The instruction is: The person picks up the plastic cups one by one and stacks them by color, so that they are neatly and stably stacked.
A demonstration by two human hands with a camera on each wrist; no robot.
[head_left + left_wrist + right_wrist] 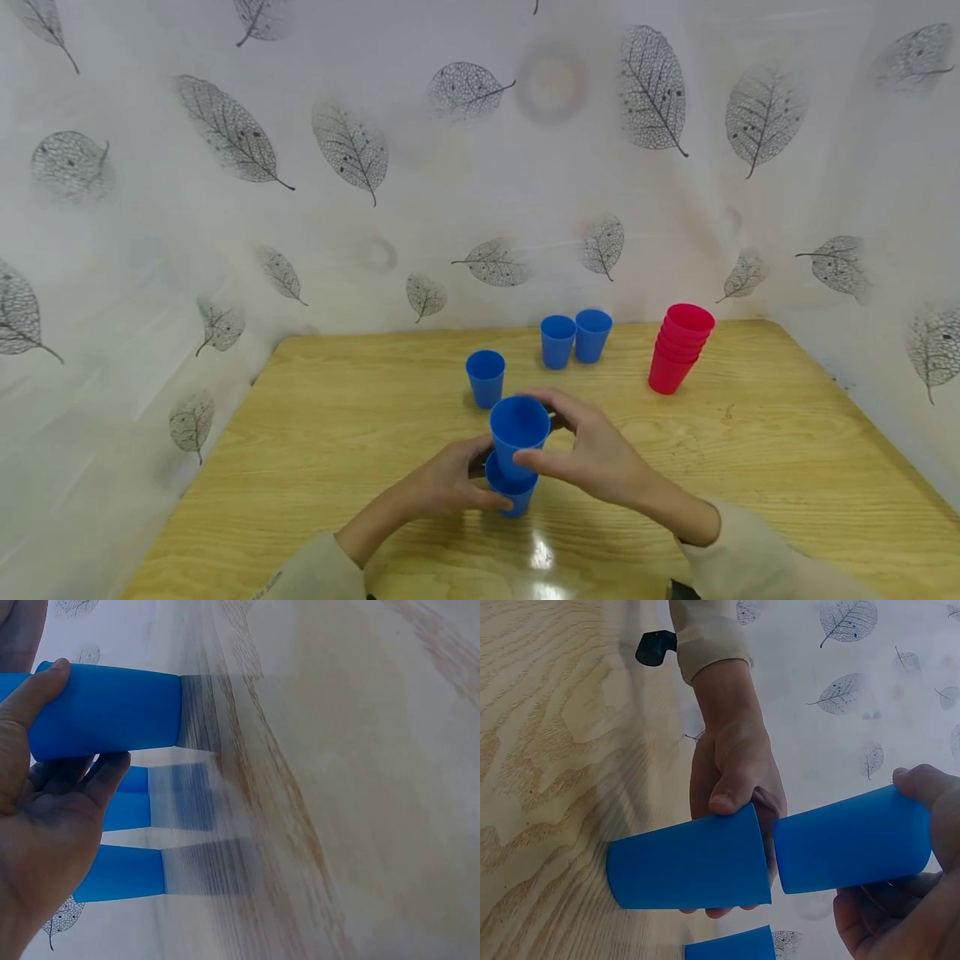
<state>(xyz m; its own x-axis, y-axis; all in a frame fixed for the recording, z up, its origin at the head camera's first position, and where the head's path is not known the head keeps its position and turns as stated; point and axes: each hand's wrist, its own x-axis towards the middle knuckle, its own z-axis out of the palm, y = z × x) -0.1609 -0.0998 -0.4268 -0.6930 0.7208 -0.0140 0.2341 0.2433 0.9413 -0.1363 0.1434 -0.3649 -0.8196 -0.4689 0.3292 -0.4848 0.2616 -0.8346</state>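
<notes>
My left hand [447, 482] grips a blue cup [112, 709] near its rim, thumb on one side and fingers on the other. This cup stands upright on the wooden table. Just over it my right hand [600, 458] holds a second blue cup [519, 429], upright with its mouth up. In the right wrist view the base of the upper cup [855, 844] is right at the rim of the lower cup [690, 859], slightly offset from it. The right thumb and fingers grip the upper cup close to its rim.
A single blue cup [486, 383] stands just behind the hands. Two more blue cups, one on the left [557, 346] and one on the right [593, 337], are side by side near the table's back edge. A stack of red cups [675, 354] stands at the back right. Leaf-patterned sheeting [480, 183] surrounds the table.
</notes>
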